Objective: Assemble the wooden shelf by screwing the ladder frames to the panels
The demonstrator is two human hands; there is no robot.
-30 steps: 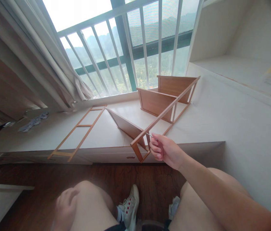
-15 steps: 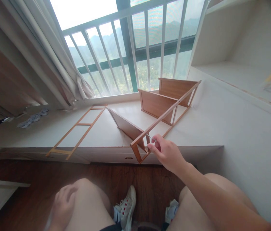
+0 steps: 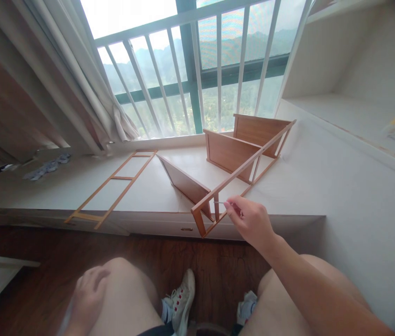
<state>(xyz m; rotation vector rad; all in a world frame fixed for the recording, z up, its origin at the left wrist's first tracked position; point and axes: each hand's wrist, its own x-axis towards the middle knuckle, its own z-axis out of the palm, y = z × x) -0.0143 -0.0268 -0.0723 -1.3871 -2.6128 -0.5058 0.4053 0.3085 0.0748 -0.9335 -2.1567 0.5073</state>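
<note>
Lying along the left end of the white ledge [image 3: 144,193], what seems a crumpled cloth [image 3: 46,168] sits below the curtain [image 3: 46,70], well apart from my hands. My left hand [image 3: 90,287] drapes over my left knee, fingers loosely spread, nothing visible in it. The loose ladder frame [image 3: 122,178] juts past the ledge's front edge; a knock from my knee could tip it off. Next, the near panel [image 3: 186,183] slants toward the shelf frame [image 3: 236,172]; uneven pressure could probably twist their joint. The shelf frame stands on edge, its near end overhanging the front edge, so a push could shift it. At that end my right hand [image 3: 253,221] pinches a thin metal rod [image 3: 220,202]; I cannot tell whether its tip is seated, and a slip could scratch the wood. Closing the ledge's right end, the wall [image 3: 358,186] limits my elbow.
</note>
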